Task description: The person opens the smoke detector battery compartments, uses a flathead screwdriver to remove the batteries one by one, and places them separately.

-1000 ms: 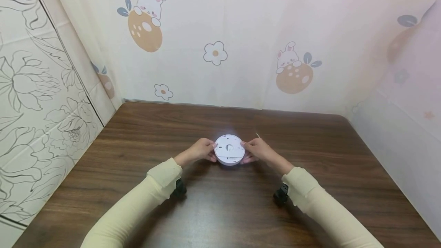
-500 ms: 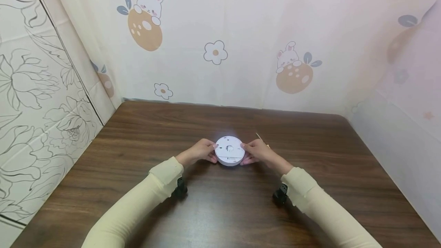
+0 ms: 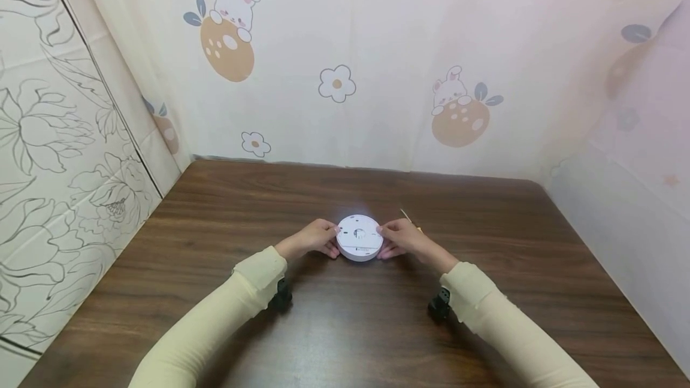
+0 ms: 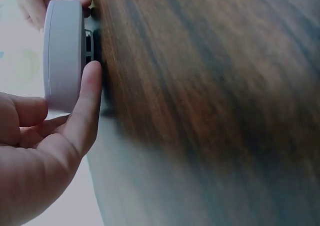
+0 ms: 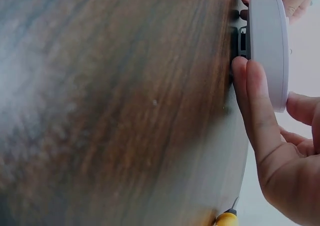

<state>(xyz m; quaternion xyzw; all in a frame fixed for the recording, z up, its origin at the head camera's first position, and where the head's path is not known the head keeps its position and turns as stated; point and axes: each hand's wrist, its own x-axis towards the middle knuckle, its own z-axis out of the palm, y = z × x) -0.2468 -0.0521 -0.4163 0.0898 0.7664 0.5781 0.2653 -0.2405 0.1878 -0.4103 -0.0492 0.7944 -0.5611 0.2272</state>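
Between my hands is a round white smoke detector [image 3: 360,239], its flat back with printed marks facing up. Underneath, a raised vented part [image 4: 89,45] faces the table, close over the wood in the left wrist view. My left hand [image 3: 315,237] grips the left rim, thumb on top and fingers below. On the opposite rim my right hand [image 3: 402,237] holds it the same way, with two fingers [image 5: 257,80] reaching under the edge in the right wrist view. Just beyond the right hand lies a screwdriver [image 5: 227,219] with a yellow handle, partly hidden by that hand in the head view.
The dark wood-grain table [image 3: 345,328] spreads out around the hands. A cloth printed with rabbits [image 3: 334,29] hangs behind its far edge, and a panel with flower line drawings [image 3: 70,130] stands on the left. Black wrist cameras [image 3: 441,303] sit under the sleeves.
The smoke detector has shifted slightly down in the head view and lies a little flatter, both hands moving with it. More of the screwdriver shows beside the right hand.
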